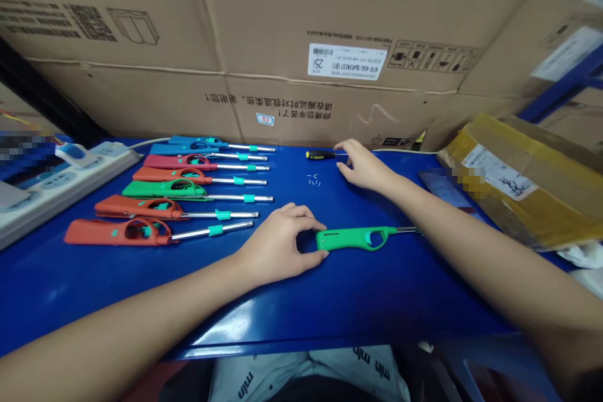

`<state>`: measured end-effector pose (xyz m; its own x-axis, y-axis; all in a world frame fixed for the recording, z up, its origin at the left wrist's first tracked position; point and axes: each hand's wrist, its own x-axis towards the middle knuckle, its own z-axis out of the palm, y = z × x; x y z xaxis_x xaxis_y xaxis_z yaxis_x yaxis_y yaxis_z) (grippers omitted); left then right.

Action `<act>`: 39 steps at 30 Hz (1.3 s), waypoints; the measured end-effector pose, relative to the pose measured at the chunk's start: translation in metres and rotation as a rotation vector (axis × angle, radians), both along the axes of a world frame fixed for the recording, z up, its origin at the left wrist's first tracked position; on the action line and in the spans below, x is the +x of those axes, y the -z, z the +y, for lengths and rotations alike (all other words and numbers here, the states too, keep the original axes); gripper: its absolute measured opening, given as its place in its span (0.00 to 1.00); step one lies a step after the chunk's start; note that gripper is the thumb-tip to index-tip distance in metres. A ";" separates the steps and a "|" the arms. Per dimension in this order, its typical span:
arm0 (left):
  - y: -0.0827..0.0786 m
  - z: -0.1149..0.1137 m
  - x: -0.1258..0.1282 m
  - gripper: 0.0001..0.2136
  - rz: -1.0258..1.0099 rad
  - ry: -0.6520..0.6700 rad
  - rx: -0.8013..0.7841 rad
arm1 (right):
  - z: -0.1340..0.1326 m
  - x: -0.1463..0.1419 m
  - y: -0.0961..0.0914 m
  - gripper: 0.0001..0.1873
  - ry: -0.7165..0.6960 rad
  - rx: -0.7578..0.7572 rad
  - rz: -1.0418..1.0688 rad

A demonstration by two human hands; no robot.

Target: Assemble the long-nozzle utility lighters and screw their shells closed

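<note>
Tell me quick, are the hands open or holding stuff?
Left hand: holding the nearest green lighter by its handle end.
Right hand: at the screwdriver; can't tell if it's gripping.

Looked like a storeroom corner doubling as a small workshop: a big shipping carton [264,25] with upside-down AUX print filled the top of the frame, and a yellow-taped carton [560,176] sat at right by a blue rack beam [560,91]. Bench side was a blue tabletop [264,308] across the middle, power strip [61,182] far left, lighters [110,233] lined up left of centre, screwdriver [320,155] near centre.
</note>
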<state>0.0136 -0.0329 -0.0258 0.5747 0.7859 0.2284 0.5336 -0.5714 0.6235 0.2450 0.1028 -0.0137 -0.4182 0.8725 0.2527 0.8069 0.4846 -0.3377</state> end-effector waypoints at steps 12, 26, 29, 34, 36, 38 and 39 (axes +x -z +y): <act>0.002 0.001 -0.001 0.15 -0.003 -0.008 0.022 | 0.017 -0.024 0.001 0.05 0.049 0.017 0.010; 0.010 0.001 0.002 0.15 -0.036 0.023 0.044 | -0.122 -0.022 -0.034 0.30 -0.165 0.014 0.896; 0.011 0.002 0.003 0.15 -0.039 0.028 0.052 | -0.119 -0.029 -0.013 0.31 -0.182 0.124 0.944; 0.012 0.004 0.004 0.15 -0.054 0.039 0.064 | -0.119 -0.032 0.000 0.31 -0.247 0.322 0.957; 0.012 0.004 0.004 0.15 -0.057 0.044 0.071 | -0.121 -0.033 0.001 0.32 -0.255 0.419 0.934; 0.012 0.003 0.003 0.14 -0.053 0.044 0.080 | -0.122 -0.033 0.001 0.33 -0.275 0.436 0.905; 0.012 0.003 0.003 0.14 -0.050 0.043 0.083 | -0.123 -0.034 0.001 0.33 -0.290 0.422 0.894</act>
<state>0.0163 -0.0298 -0.0381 0.5935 0.7382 0.3207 0.4771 -0.6436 0.5985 0.2115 -0.0200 -0.0150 -0.1072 0.5359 0.8374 0.1775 0.8391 -0.5143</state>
